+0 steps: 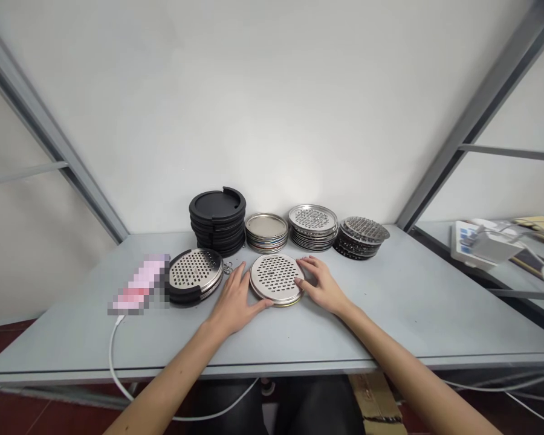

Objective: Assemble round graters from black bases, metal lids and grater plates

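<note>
A round metal grater disc [276,275] with rows of slotted teeth lies flat on the table, with another rim showing just beneath it. My left hand [236,300] curves round its left side, thumb at the front rim and fingers along the edge. On the opposite side, my right hand [323,287] grips the rim, its thumb resting on the top face. Left of my left hand sits a grater in a black ring holder [196,270], beside small metal rings [227,268].
Behind stand stacks of black ring holders [217,205], plain metal lids [266,225], rimmed grater discs [312,219] and loose grater plates [365,229]. A blurred-out device [140,284] trails a white cable [113,350] over the front edge. A power strip [471,241] lies at right.
</note>
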Demonstrator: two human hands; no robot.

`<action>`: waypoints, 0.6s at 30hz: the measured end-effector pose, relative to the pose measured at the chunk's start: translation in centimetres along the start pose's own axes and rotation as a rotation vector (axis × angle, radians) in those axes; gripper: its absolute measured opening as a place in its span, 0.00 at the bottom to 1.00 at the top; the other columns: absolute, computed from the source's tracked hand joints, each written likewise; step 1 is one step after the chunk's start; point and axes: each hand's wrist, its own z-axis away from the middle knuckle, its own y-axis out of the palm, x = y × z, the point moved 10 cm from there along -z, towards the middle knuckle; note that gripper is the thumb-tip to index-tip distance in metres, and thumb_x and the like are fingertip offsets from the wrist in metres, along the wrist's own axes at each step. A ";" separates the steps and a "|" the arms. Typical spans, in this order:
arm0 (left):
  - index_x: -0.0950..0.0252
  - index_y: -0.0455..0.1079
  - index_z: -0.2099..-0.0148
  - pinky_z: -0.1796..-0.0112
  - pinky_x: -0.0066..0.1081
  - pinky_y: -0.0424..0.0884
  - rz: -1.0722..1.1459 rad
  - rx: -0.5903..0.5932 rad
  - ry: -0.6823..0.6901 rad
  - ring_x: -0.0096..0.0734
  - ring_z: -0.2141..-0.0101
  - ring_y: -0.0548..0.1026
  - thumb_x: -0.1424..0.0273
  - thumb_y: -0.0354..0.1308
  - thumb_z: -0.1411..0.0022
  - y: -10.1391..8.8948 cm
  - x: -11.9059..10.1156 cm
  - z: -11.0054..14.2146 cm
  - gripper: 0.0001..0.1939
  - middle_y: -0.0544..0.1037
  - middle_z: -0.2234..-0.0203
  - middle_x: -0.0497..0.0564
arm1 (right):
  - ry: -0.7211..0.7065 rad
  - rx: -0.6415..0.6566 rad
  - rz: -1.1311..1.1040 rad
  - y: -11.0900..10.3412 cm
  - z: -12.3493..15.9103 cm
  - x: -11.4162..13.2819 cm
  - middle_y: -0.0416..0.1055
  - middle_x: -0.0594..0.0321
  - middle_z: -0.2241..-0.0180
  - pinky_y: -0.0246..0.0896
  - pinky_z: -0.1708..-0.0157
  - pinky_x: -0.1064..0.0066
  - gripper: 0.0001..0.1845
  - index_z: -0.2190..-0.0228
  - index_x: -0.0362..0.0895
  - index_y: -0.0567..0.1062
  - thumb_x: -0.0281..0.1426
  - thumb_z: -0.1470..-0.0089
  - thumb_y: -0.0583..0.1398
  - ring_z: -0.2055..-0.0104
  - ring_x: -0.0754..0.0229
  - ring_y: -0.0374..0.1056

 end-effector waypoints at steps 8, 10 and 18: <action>0.67 0.56 0.35 0.38 0.51 0.52 0.001 0.015 0.019 0.54 0.35 0.50 0.44 0.58 0.46 0.4 0.0 0.1 0.45 0.52 0.34 0.66 | 0.014 0.023 0.015 0.2 0.1 -0.1 0.66 0.47 0.45 0.47 0.38 0.46 0.29 0.49 0.39 0.73 0.42 0.49 0.60 0.37 0.41 0.53; 0.67 0.56 0.36 0.38 0.51 0.52 0.008 0.016 0.020 0.55 0.35 0.50 0.44 0.59 0.47 0.5 0.0 0.1 0.45 0.53 0.35 0.66 | -0.002 0.023 0.022 0.2 0.1 0.1 0.66 0.47 0.45 0.48 0.38 0.46 0.29 0.49 0.40 0.73 0.41 0.50 0.60 0.37 0.40 0.53; 0.68 0.52 0.34 0.39 0.54 0.52 0.039 -0.007 0.018 0.58 0.35 0.49 0.44 0.59 0.48 0.4 0.0 0.0 0.48 0.50 0.34 0.68 | -0.033 -0.007 0.038 0.1 0.1 0.6 0.68 0.48 0.47 0.50 0.39 0.44 0.27 0.51 0.40 0.73 0.39 0.51 0.60 0.38 0.41 0.55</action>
